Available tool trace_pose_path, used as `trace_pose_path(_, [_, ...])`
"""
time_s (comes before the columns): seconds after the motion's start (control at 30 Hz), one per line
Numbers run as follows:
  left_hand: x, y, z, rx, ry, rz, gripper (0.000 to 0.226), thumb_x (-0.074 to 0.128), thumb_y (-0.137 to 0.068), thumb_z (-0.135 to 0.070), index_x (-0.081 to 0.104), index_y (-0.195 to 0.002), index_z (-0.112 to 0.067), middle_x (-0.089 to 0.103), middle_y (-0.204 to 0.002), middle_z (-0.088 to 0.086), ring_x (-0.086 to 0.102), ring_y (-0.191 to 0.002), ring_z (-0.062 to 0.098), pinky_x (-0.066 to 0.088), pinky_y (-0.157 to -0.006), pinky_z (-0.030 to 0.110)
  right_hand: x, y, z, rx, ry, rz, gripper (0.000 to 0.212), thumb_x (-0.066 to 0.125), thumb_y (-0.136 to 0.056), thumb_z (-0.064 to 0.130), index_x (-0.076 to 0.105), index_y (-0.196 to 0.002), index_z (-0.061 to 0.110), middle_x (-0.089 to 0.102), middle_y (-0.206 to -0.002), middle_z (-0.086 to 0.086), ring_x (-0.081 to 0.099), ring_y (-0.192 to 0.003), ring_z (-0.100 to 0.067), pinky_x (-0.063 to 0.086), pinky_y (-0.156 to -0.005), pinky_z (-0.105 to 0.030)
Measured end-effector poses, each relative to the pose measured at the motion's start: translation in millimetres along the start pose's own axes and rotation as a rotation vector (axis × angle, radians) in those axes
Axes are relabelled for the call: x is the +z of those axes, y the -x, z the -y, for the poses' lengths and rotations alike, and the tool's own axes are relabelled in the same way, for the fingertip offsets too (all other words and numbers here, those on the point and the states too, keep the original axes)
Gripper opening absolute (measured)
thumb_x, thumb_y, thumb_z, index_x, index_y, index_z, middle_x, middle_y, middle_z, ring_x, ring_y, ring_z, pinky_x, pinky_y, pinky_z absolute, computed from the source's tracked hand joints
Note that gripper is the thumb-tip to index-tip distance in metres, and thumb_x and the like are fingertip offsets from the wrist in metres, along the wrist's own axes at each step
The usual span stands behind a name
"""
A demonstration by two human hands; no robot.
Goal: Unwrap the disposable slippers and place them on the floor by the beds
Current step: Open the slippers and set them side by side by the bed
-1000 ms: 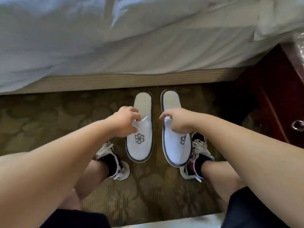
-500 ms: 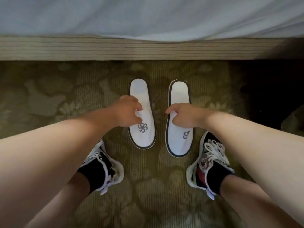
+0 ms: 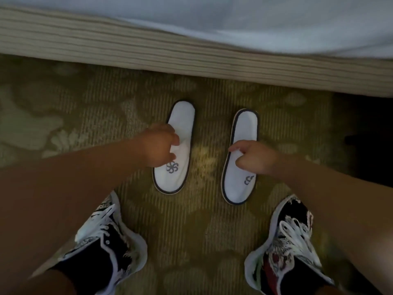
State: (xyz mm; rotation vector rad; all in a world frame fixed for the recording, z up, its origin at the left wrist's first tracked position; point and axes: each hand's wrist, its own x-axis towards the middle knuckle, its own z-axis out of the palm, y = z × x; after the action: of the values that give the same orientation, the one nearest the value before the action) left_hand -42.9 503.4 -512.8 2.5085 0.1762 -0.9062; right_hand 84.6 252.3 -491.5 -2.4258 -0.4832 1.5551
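Observation:
Two white disposable slippers with dark edging lie flat on the patterned carpet (image 3: pixel 85 116), toes toward me, just short of the bed. The left slipper (image 3: pixel 180 122) has a grey swirl logo on its upper, and my left hand (image 3: pixel 158 145) curls over the edge of that upper. The right slipper (image 3: pixel 245 128) sits a hand's width to its right. My right hand (image 3: pixel 255 158) pinches the edge of its upper between thumb and forefinger and hides part of its logo. No wrapper is in view.
The striped bed base (image 3: pixel 127 45) runs across the top, with a white sheet (image 3: pixel 255 18) hanging over it. My own black-and-white sneakers (image 3: pixel 110 248) (image 3: pixel 291 241) stand on the carpet near me, left and right. A dark gap (image 3: pixel 365 145) lies at the right edge.
The two slippers have moved apart, so the gap between them is wider. Both hands stayed on the uppers. My view has tipped down toward the floor.

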Motion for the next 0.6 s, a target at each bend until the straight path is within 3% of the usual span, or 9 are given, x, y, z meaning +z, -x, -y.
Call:
trace_pose_path(0.17, [12.5, -6.5, 3.7, 0.053, 0.039, -0.132, 0.044, 0.063, -0.092, -0.028, 0.057, -0.133, -0.012, 0.04, -0.15, 0.012, 0.03, -0.141, 0.025, 0.016, -0.115, 0.028, -5.5, -25.3, 10.2, -0.016, -0.03, -0.022, 0.049, 0.057, -0.093, 0.007, 0.049, -0.14, 0.017, 0.043, -0.147, -0.009, 0.043, -0.132, -0.022, 0.032, -0.094, -0.015])
trace_pose_path(0.3, [19.4, -6.8, 3.0, 0.008, 0.124, -0.169, 0.04, 0.064, -0.091, -0.03, 0.061, -0.128, -0.015, 0.044, -0.146, 0.009, 0.033, -0.138, 0.026, 0.028, -0.113, 0.041, -6.4, -38.7, 18.1, -0.032, 0.048, 0.017, 0.049, 0.056, -0.094, 0.011, 0.047, -0.142, 0.019, 0.045, -0.145, -0.009, 0.045, -0.129, -0.021, 0.028, -0.085, -0.008])
trace_pose_path(0.4, [23.6, -5.0, -0.9, -0.044, 0.267, -0.255, 0.041, 0.069, -0.086, -0.028, 0.059, -0.125, -0.019, 0.049, -0.138, 0.005, 0.039, -0.131, 0.022, 0.034, -0.108, 0.036, -5.0, -42.3, 17.8, -0.017, 0.128, 0.044, 0.048, 0.056, -0.094, 0.015, 0.047, -0.141, 0.02, 0.047, -0.144, -0.008, 0.046, -0.127, -0.02, 0.028, -0.084, -0.008])
trace_pose_path(0.47, [26.7, 0.5, -10.0, -0.171, 0.483, -0.398, 0.052, 0.071, -0.083, -0.026, 0.053, -0.131, -0.021, 0.052, -0.126, -0.005, 0.048, -0.116, 0.014, 0.041, -0.097, 0.025, -7.9, -42.6, 21.0, -0.003, 0.223, 0.101, 0.05, 0.056, -0.095, 0.018, 0.043, -0.144, 0.019, 0.045, -0.145, -0.008, 0.044, -0.128, -0.021, 0.03, -0.088, -0.01])
trace_pose_path(0.53, [31.1, 10.2, -22.1, -0.453, 0.871, -0.582, 0.058, 0.068, -0.084, -0.028, 0.046, -0.138, -0.021, 0.051, -0.113, -0.015, 0.051, -0.097, 0.003, 0.041, -0.078, 0.008, -16.1, -47.3, 31.8, -0.004, 0.369, 0.111, 0.047, 0.054, -0.097, 0.021, 0.045, -0.142, 0.013, 0.047, -0.144, -0.01, 0.046, -0.127, -0.024, 0.035, -0.098, -0.02])
trace_pose_path(0.57, [35.6, 16.0, -28.2, -0.643, 1.134, -0.614, 0.06, 0.064, -0.086, -0.031, 0.043, -0.141, -0.021, 0.051, -0.115, -0.014, 0.053, -0.097, 0.006, 0.042, -0.077, 0.011, -22.6, -51.3, 42.5, -0.019, 0.421, 0.078, 0.043, 0.053, -0.097, 0.022, 0.05, -0.138, 0.01, 0.052, -0.139, -0.011, 0.05, -0.123, -0.025, 0.039, -0.098, -0.026])
trace_pose_path(0.6, [42.8, 20.9, -32.5, -0.801, 1.421, -0.603, 0.058, 0.06, -0.087, -0.034, 0.044, -0.141, -0.02, 0.055, -0.122, -0.007, 0.056, -0.102, 0.014, 0.047, -0.084, 0.022, -29.9, -55.8, 55.9, -0.039, 0.449, 0.03, 0.04, 0.053, -0.096, 0.023, 0.055, -0.133, 0.009, 0.055, -0.135, -0.012, 0.053, -0.118, -0.026, 0.044, -0.098, -0.031])
